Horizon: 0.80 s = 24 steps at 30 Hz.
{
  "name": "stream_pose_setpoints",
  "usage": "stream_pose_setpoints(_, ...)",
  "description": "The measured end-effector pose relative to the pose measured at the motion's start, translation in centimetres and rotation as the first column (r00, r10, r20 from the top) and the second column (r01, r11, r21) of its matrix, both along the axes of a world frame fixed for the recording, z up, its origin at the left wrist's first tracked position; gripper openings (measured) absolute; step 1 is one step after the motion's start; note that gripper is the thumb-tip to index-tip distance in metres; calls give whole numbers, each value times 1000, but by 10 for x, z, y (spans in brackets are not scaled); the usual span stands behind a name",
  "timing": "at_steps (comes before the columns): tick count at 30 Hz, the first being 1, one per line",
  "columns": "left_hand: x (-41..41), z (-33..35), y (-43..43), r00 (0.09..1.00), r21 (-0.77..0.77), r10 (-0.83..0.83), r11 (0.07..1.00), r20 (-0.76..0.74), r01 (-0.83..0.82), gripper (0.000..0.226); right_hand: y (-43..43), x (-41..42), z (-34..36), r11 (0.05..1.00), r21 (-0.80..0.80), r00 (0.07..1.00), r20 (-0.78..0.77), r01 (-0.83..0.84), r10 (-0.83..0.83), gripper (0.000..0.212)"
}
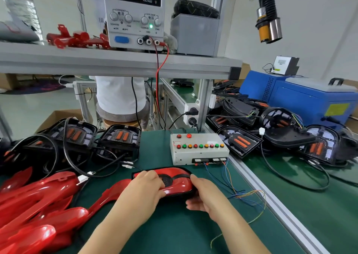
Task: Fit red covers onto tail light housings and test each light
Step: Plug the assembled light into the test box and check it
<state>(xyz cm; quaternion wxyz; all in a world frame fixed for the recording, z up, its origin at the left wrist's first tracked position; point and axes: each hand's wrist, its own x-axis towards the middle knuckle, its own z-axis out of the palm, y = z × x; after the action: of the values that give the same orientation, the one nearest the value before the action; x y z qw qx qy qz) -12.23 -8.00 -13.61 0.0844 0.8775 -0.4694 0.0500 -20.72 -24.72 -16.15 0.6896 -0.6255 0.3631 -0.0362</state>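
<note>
Left grip (149, 186) and right grip (203, 193) on a red cover (179, 180), desk's (174, 232) front edge.
Left presses down on it; right curls round the housing's (180, 197) end.

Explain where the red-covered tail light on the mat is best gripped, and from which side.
Take the tail light by its two ends, from the near side. It lies flat and long across the mat; its glossy domed top probably slips, while the ends offer edges. The right hand wraps the right end; the left hand presses on top.
</note>
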Motion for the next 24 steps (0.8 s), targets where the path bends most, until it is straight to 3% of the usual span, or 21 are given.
stream_pose_setpoints(4,-8,2,7,999,-4,-11,1000,35,11,26,-2,-5,0,978,199,991,108,59,-82,22)
stream_pose_setpoints(8,-4,5,14,998,-93,-38,995,41,42,26,6,-11,4,967,255,991,131,6,-41,25)
stream_pose_setpoints(14,1,3,27,988,-121,-111,988,-109,98,44,14,-14,5,896,443,988,152,-37,-34,32)
stream_pose_setpoints(17,2,3,28,962,-236,-139,968,-235,82,36,16,-18,2,853,519,984,173,-63,-32,34)
stream_pose_setpoints(21,2,11,32,888,-459,-157,886,-433,-67,26,16,-21,-7,830,557,974,189,-4,-122,40)
stream_pose_setpoints(24,-9,4,24,919,-484,-143,873,-367,-58,28,20,-22,-8,828,559,968,225,-33,-113,44)
